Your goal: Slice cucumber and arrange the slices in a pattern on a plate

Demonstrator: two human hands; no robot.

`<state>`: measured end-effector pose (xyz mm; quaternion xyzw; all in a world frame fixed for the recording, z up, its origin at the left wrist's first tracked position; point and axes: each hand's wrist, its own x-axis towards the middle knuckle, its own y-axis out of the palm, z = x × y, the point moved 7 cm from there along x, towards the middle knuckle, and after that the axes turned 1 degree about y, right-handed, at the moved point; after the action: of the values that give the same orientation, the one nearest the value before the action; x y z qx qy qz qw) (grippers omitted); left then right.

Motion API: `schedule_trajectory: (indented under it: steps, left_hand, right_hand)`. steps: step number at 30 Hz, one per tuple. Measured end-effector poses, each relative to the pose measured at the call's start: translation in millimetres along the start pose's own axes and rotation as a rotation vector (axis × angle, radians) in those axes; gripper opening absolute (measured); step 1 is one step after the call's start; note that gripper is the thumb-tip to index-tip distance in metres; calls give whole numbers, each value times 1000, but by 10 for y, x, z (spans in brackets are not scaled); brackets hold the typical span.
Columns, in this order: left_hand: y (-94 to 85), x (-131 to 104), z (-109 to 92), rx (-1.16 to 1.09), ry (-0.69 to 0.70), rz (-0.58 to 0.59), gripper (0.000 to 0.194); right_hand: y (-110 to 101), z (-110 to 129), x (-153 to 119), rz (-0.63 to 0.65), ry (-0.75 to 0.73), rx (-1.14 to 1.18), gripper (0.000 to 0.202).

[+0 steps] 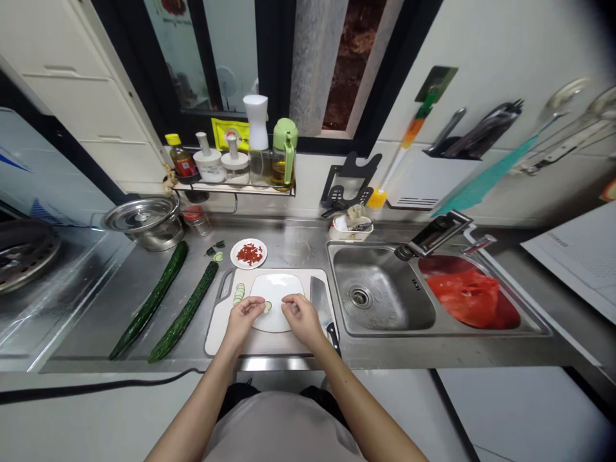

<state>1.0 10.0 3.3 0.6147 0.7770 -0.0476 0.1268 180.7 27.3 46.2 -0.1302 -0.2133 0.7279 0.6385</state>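
My left hand (246, 314) pinches a thin cucumber slice (268, 308) at its fingertips, over the left part of a white square plate (276, 285). Opposite it, my right hand (301, 316) is above the plate's right side with thumb and fingers closed together; whatever they hold is too small to make out. The plate lies on a pale cutting board (221, 327). A short overlapping row of cucumber slices (239, 294) rests on the board left of the plate. On the right of the board lies a cleaver (319, 295) with a black handle, partly behind my right hand.
Two whole cucumbers (185, 311) lie left of the board. Behind it stand a small plate of chopped red pieces (249, 253) and some cucumber scraps (216, 250). A double sink (380, 327) is to the right, with a red plastic bag (464, 295). A lidded steel pot (156, 224) stands back left.
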Motion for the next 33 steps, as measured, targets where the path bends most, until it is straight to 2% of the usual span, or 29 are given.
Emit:
schedule_trajectory:
  steps: [4, 9, 11, 14, 16, 20, 23, 27, 33]
  left_hand:
    - [100, 2, -95, -10, 13, 43, 35]
    - [214, -14, -132, 16, 26, 117, 34]
    - [227, -20, -133, 16, 36, 100, 37]
    - [196, -15, -113, 12, 27, 5, 43]
    - [211, -4, -68, 4, -34, -8, 47]
    - [360, -1, 13, -118, -229, 102, 53]
    - [445, -7, -28, -228, -302, 134, 53]
    - [468, 10, -120, -254, -286, 114, 55]
    - [452, 58, -141, -218, -200, 95, 58]
  right_hand:
    - [47, 111, 78, 49, -91, -5, 15]
    - [113, 112, 104, 64, -162, 10, 9]
    - [109, 115, 113, 63, -184, 2, 9]
    - [49, 148, 125, 29, -218, -53, 11]
    - [-3, 194, 127, 2, -260, -116, 12]
    - [-67, 285, 119, -23, -380, -224, 16]
    - [-92, 309, 116, -25, -437, -283, 17]
    - [-117, 308, 112, -28, -465, -328, 18]
    - [-114, 261, 108, -21, -434, -303, 16]
